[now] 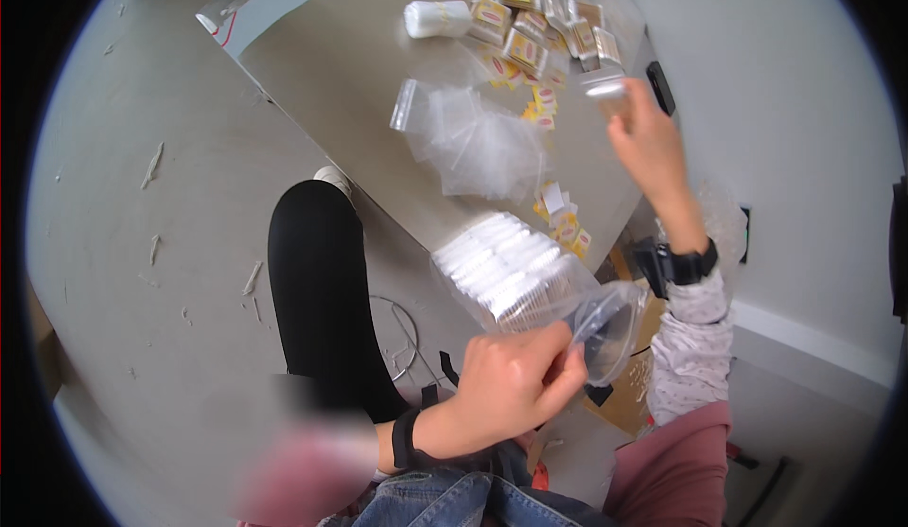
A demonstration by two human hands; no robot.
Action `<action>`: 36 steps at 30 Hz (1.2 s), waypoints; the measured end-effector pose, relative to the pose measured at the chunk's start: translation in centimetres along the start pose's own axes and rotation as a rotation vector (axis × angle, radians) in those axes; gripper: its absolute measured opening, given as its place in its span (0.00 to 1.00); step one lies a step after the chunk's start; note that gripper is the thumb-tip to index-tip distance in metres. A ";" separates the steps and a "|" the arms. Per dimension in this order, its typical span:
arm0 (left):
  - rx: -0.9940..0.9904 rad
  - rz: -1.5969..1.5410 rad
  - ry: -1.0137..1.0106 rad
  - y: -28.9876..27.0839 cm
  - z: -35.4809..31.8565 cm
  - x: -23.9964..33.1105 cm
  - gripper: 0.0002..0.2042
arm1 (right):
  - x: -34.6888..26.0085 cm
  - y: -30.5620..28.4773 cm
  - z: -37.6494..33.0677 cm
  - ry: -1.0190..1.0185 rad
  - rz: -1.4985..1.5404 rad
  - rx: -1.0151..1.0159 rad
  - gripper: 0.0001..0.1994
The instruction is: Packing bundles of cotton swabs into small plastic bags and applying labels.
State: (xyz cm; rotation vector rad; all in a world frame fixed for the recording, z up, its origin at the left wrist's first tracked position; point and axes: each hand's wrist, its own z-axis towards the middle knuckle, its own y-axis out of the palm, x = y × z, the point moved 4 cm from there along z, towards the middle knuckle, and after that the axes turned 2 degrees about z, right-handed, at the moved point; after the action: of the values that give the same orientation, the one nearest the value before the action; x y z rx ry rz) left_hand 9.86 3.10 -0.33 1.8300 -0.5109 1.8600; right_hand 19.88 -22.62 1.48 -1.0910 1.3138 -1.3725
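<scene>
My left hand [520,380] is closed, pinching the rim of a large clear plastic bag [605,333]. Beside it, rows of white-tipped cotton swabs [497,267] with wooden sticks lie stacked in clear plastic. My right hand [653,144] is stretched toward the table's far right, blurred by motion. Between its thumb and fingers is a small pack of cotton swabs [606,89]. Just beyond lies a heap of packed cotton swabs [525,49], several with yellow and white labels. Flat clear zip bags [473,144] are spread at mid-table.
Loose yellow and white cards [565,219] lie near the table's right edge. A white roll [437,19] sits left of the heap. A black object [660,89] stands by the wall. My bent knee [317,281] is beside the table's left edge. White scraps [153,163] litter the floor.
</scene>
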 end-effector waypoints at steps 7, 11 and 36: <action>0.073 0.005 0.041 0.6 -1.6 0.0 0.11 | -7.0 -14.1 -15.0 -0.183 0.654 -0.433 0.21; 0.113 0.032 0.139 0.7 -2.5 0.1 0.10 | -9.0 -8.1 -17.4 0.114 0.564 -0.618 0.21; 0.072 0.026 0.161 2.1 -2.8 -0.2 0.08 | -9.5 -2.2 -17.2 0.012 0.123 -0.300 0.23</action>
State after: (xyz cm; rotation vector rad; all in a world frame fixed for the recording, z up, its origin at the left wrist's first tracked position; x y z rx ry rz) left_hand 6.35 3.00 -0.50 1.7063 -0.4177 2.0472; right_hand 4.73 -10.00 2.99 -1.1778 1.6050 -1.1167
